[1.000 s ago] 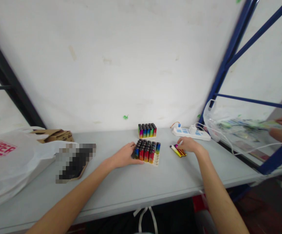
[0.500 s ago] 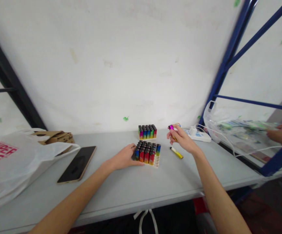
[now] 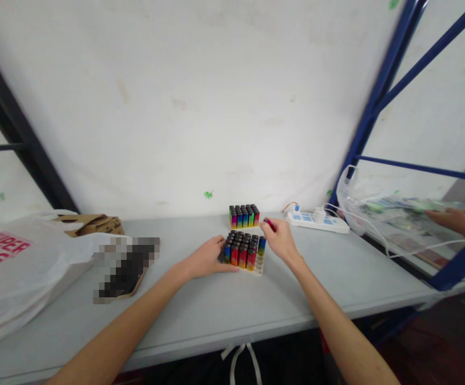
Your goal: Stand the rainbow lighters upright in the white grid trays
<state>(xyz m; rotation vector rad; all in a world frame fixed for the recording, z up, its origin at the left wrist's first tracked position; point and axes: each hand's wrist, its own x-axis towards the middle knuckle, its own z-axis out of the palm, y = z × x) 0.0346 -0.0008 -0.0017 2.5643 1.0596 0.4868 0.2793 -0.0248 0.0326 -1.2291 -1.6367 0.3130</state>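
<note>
My left hand (image 3: 210,256) is wrapped around the left side of a white tray (image 3: 258,267) of lighters, its thumb along the front edge. Upright lighters (image 3: 242,256) with black tops and rainbow-coloured bodies fill most of that tray; empty slots show in its right-hand column, in front of a blue-and-yellow lighter (image 3: 261,246). My right hand (image 3: 280,236) is closed on a purple lighter (image 3: 270,223), held just beyond the tray's back right corner. Most of this lighter is hidden by the fingers. A second block of lighters (image 3: 244,216) stands behind, near the wall.
A white power strip (image 3: 316,222) with plugs and a cable lies at the back right. On the left are a phone (image 3: 130,272), partly pixelated, a white plastic bag (image 3: 27,272) and cardboard (image 3: 99,224). Beyond the blue rack post (image 3: 366,123), another person's hands (image 3: 452,219) touch plastic bags.
My right hand has moved left with the purple lighter to the tray's back right corner. The loose yellow lighter on the table is no longer visible. My left hand has stayed on the tray.
</note>
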